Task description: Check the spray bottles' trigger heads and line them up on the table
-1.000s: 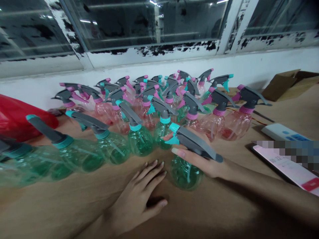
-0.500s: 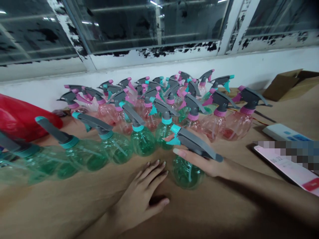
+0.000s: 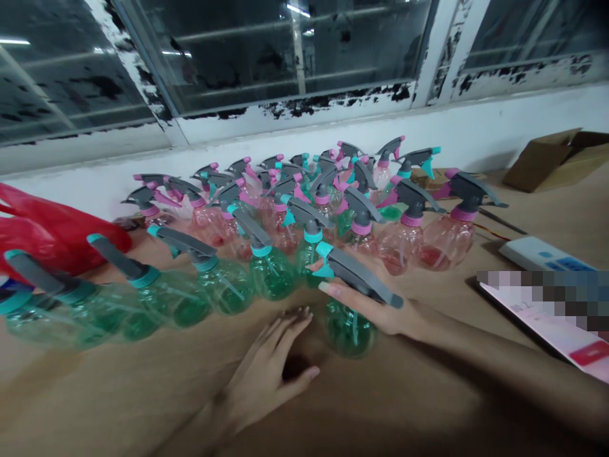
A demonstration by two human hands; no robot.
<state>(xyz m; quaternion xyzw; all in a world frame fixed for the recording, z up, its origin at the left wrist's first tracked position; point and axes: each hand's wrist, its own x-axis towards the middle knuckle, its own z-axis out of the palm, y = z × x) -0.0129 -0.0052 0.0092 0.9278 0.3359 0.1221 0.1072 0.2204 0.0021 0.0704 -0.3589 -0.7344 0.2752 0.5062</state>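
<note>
My right hand (image 3: 380,308) is closed round the neck of a green spray bottle (image 3: 351,330), just under its grey and teal trigger head (image 3: 359,273). The bottle is upright, and my fingers hide its collar. Left of it, my left hand (image 3: 266,365) holds nothing, with the thumb apart from the outstretched fingers over the tabletop (image 3: 181,387). A row of green spray bottles (image 3: 273,276) with teal collars runs leftward in front of my hands. Behind them stand several pink spray bottles (image 3: 397,247) with grey and pink heads.
A red plastic bag (image 3: 57,231) lies at the left. To the right are a phone (image 3: 533,317) with a lit screen, a white and blue box (image 3: 547,254) and an open cardboard box (image 3: 552,162). A white wall with windows stands behind the bottles.
The view has shifted a little, bringing more of the row's left end into sight. My right hand and the held bottle appear slightly further left. My left hand's fingers are closer together.
</note>
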